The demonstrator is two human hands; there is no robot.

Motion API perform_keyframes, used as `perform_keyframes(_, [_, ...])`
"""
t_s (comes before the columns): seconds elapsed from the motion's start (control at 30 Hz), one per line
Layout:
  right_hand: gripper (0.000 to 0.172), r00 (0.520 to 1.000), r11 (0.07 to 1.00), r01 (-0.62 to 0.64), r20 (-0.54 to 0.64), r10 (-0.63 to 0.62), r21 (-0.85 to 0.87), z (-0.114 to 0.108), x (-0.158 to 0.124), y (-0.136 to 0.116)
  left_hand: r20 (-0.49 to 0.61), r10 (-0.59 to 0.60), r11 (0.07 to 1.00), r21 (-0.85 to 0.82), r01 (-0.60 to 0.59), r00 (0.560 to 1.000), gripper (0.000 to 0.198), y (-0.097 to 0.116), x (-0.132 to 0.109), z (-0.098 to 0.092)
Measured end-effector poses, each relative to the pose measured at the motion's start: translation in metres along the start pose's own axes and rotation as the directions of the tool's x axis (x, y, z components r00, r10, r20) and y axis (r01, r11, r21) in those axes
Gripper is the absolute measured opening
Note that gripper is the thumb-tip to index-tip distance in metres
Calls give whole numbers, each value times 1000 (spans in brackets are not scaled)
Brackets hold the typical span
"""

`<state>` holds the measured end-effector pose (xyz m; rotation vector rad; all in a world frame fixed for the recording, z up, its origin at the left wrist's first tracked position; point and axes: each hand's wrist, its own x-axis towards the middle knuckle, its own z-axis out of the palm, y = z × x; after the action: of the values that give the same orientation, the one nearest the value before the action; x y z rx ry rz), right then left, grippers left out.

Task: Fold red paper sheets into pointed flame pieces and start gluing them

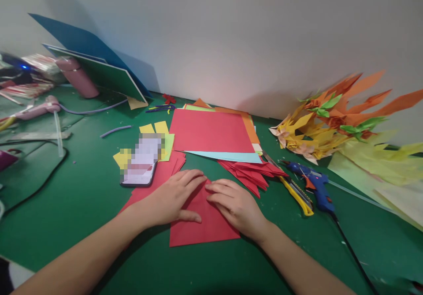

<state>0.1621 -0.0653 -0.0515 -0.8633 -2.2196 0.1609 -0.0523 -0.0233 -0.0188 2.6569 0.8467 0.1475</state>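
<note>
On the table in front of me lies a sheet of red paper (205, 231), with folded edges rising to a point between my hands. My left hand (176, 196) rests flat over its upper left side, fingers stretched out and thumb apart. From the right, my right hand (236, 202) lays its loosely bent fingers on the paper's upper right edge; its thumb is hidden. The fingertips of both hands come close together near the point. Under my left forearm more red paper (158, 176) shows, and a phone (140, 165) lies on part of it.
Beyond my hands is a stack of coloured sheets, red paper (211, 129) uppermost. Folded red pieces (253, 173), a yellow utility knife (297, 196) and a blue glue gun (317, 184) lie right. Paper flowers (337, 118) stand behind them. A pink bottle (77, 76) and pink glue gun (39, 109) are left.
</note>
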Motion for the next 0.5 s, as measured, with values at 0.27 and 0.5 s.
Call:
perform_keyframes(0.27, [23,1000,1000,4,30,-4,6,0,1,0,-11,8,1000,-4,-8,1000,78,1,0,0])
perform_keyframes(0.5, [22,998,1000,2,65,-3,25,-1,2,0,2,3,1000,4,-3,1000,76,2,-1,-3])
